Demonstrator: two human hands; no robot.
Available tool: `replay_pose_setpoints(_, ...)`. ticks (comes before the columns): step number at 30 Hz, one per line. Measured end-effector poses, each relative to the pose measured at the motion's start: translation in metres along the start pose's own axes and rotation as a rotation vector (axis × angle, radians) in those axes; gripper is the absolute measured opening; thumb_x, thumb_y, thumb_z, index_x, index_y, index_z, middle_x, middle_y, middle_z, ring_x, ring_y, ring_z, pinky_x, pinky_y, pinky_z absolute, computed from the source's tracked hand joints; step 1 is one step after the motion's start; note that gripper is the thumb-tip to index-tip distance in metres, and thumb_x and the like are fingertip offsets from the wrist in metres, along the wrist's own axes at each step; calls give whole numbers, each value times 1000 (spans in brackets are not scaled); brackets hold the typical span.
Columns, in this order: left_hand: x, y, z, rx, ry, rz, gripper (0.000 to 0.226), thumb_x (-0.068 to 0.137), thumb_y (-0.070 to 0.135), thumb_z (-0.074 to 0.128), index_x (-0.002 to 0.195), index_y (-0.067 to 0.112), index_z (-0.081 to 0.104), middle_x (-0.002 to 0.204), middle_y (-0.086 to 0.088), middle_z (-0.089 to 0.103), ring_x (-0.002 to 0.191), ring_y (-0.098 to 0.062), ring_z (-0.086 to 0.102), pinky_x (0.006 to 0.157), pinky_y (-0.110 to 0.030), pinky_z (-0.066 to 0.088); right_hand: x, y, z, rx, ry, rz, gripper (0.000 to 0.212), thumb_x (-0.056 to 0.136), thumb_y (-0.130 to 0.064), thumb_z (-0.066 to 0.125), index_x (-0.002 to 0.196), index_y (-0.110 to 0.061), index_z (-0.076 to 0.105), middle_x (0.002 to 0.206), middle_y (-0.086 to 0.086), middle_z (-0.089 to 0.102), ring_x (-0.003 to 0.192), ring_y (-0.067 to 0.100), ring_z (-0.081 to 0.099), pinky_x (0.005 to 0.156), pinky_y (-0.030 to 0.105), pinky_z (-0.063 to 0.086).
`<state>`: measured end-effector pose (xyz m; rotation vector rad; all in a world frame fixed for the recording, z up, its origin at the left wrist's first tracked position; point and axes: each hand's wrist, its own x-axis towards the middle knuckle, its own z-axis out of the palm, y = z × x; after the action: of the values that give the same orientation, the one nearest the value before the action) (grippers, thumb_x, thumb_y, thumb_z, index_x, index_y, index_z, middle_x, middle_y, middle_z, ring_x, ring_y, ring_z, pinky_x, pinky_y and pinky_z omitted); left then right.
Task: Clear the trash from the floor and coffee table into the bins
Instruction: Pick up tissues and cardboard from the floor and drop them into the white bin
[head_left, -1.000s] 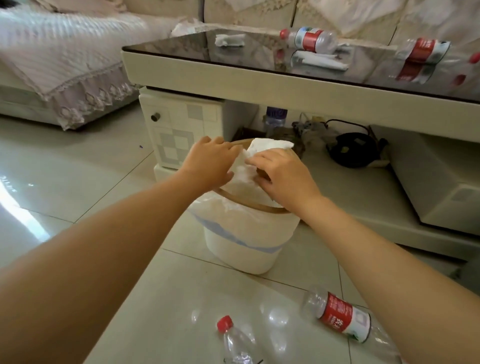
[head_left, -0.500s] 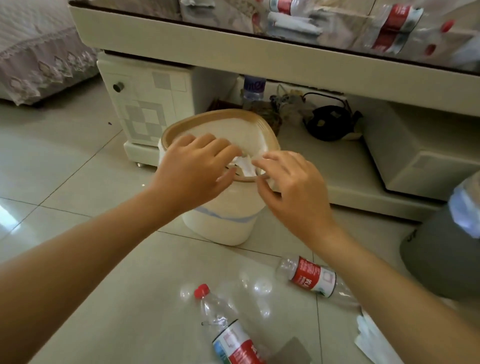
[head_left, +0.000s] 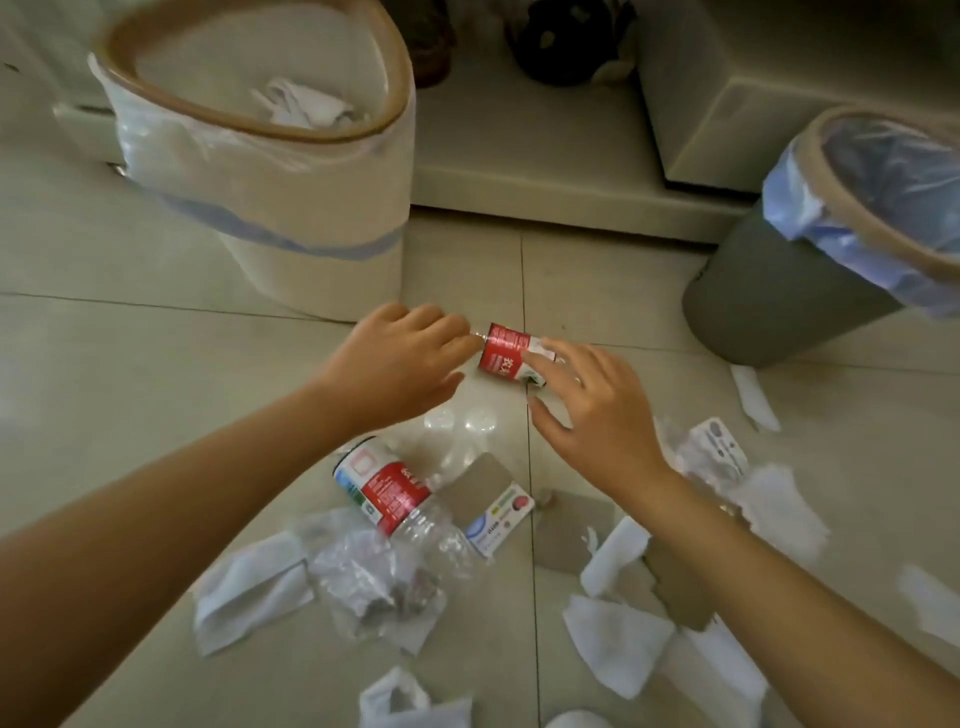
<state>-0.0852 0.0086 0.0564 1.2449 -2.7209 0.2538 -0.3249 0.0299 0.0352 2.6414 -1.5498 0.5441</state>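
Observation:
A clear plastic bottle with a red label lies on the tiled floor between the two bins. My left hand is at its neck end, fingers bent over the neck and hiding it. My right hand hovers over the other end, fingers spread, the index finger touching the label. The white bin with a brown rim stands at the back left and holds crumpled white tissue. A grey bin with a blue liner stands at the right.
A second red-labelled bottle lies near my left forearm. A crumpled plastic bag, cardboard pieces, a small printed box and several white tissues litter the near floor. The coffee table's lower shelf runs behind the bins.
Both hands let the tissue fall into the white bin and came down to the floor bottle. My view tilted down, so the tabletop left the frame and the floor litter appeared.

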Motion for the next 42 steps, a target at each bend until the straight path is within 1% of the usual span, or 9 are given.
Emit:
replay_pose_setpoints(7, -10, 58, 66, -15, -484, 19, 78, 87, 53, 54, 149, 27, 15, 145, -3, 37, 123, -24, 47, 95, -36, 44, -71, 20, 22, 39, -174, 175, 44, 87, -32, 58, 130, -20, 55, 131, 5, 55, 120, 24, 51, 97, 46, 44)
replay_pose_setpoints(14, 5, 81, 89, -80, -679, 100, 93, 72, 49, 70, 146, 29, 17, 143, -3, 35, 125, -25, 44, 97, -42, 43, -123, 28, 32, 55, -358, 275, 47, 90, -39, 53, 136, -28, 46, 142, 0, 45, 131, 22, 41, 108, 50, 34)
replay_pose_setpoints(20, 19, 97, 94, -101, -674, 50, 82, 70, 43, 75, 137, 24, 32, 130, -7, 43, 115, -25, 46, 95, -40, 45, -135, 53, 26, -5, -324, 392, 50, 85, -35, 64, 133, -22, 51, 138, 4, 48, 125, 27, 45, 104, 46, 37)
replay_pose_setpoints(26, 27, 93, 91, -153, -658, -58, 50, 81, 44, 63, 126, 26, 50, 126, -1, 43, 113, -20, 43, 95, -35, 42, -115, 82, 32, -61, -400, 510, 63, 86, -34, 62, 143, -23, 38, 151, 11, 31, 136, 33, 31, 109, 45, 29)
replay_pose_setpoints(30, 34, 93, 86, -392, -656, -320, 30, 88, 36, 59, 117, 26, 56, 118, 2, 55, 100, -18, 54, 82, -30, 46, -95, 99, 43, -87, -515, 548, 76, 84, -41, 63, 146, -24, 22, 154, 13, 22, 140, 34, 23, 112, 47, 26)
replay_pose_setpoints(32, 35, 92, 85, -558, -615, -526, 19, 91, 33, 56, 109, 26, 59, 108, 4, 62, 89, -18, 58, 71, -29, 48, -86, 105, 50, -87, -558, 556, 85, 78, -49, 67, 144, -26, 19, 154, 12, 23, 138, 34, 28, 109, 51, 32)
replay_pose_setpoints(35, 32, 87, 85, -825, -528, -785, 17, 90, 26, 59, 107, 26, 61, 103, 1, 65, 87, -18, 62, 74, -34, 56, -76, 109, 55, -34, -599, 582, 91, 73, -51, 72, 143, -31, 17, 148, 10, 29, 128, 35, 41, 96, 48, 43)
replay_pose_setpoints(39, 25, 78, 77, -1134, -454, -966, 25, 84, 17, 69, 106, 22, 60, 88, 3, 67, 76, -15, 67, 69, -33, 59, -68, 108, 56, 11, -605, 581, 83, 75, -46, 70, 142, -35, 23, 137, 8, 43, 115, 35, 51, 83, 41, 47)
replay_pose_setpoints(42, 18, 72, 71, -1199, -446, -1002, 28, 83, 15, 71, 107, 20, 59, 88, 2, 67, 76, -17, 68, 68, -32, 59, -63, 102, 58, -36, -585, 526, 59, 81, -33, 61, 136, -30, 38, 126, 9, 53, 106, 33, 55, 77, 37, 47)
